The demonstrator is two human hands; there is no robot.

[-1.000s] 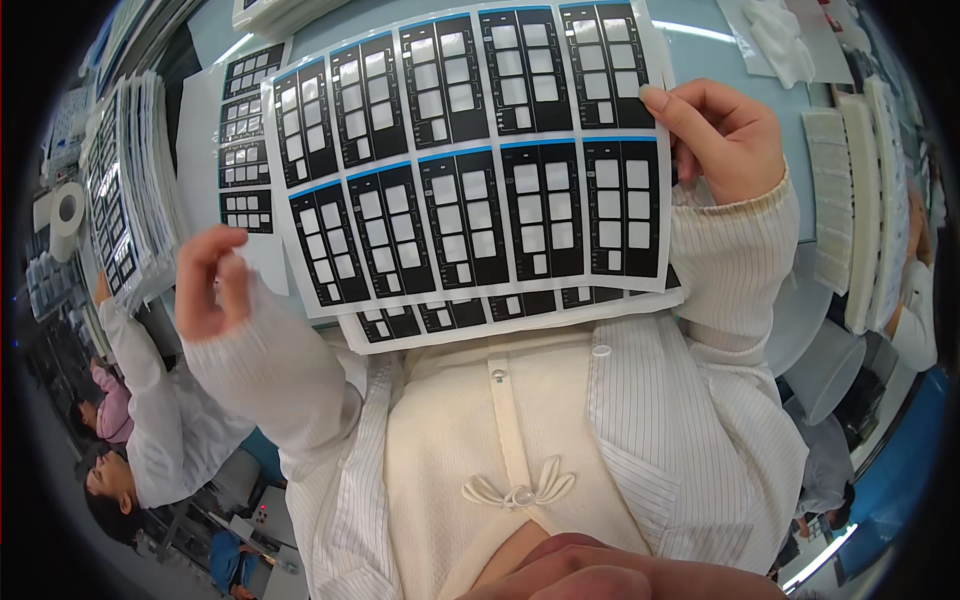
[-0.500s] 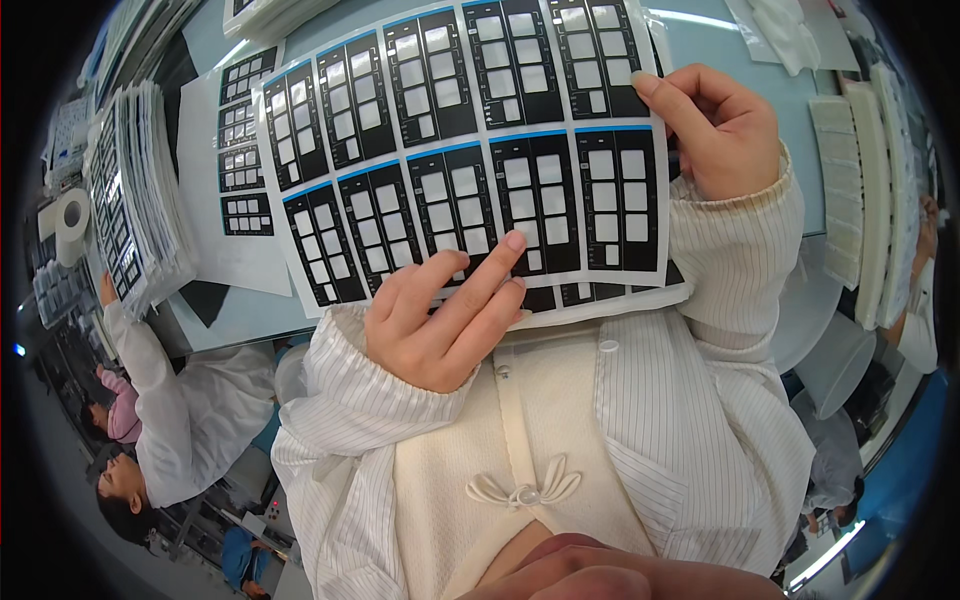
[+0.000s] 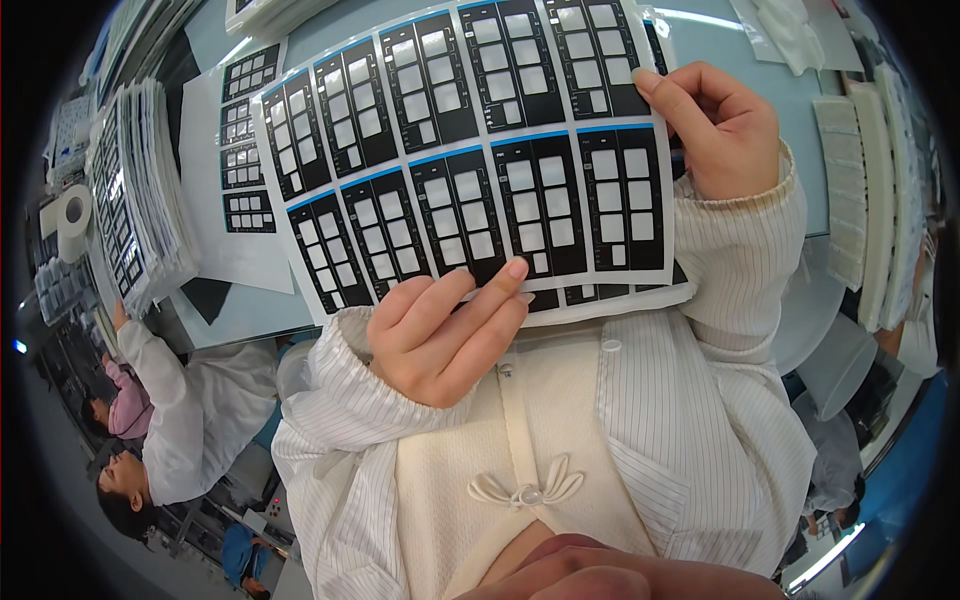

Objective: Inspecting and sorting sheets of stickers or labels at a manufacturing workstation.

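A large printed sheet (image 3: 500, 140) of black panels with white window squares and blue strips lies tilted in front of me. My right hand (image 3: 715, 125) pinches its right edge between thumb and fingers. Along its lower edge is my left hand (image 3: 445, 335), palm down with fingers stretched and apart, the fingertips at the bottom row of panels; its thumb is hidden. Under the held sheet, more black-printed sheets (image 3: 640, 290) show at the lower right edge.
A loose white sheet with black panels (image 3: 250, 165) lies left of the held one. Beyond it stands a tall stack of printed sheets (image 3: 150, 190), with a tape roll (image 3: 74, 214) beside it. Long pale stacks (image 3: 845, 190) stand at right. A co-worker (image 3: 200, 420) sits at left.
My left hand has slid slightly down toward the sheet's lower edge, fingertips lower on the panels. The sheet has shifted a little; my right hand keeps its pinch.
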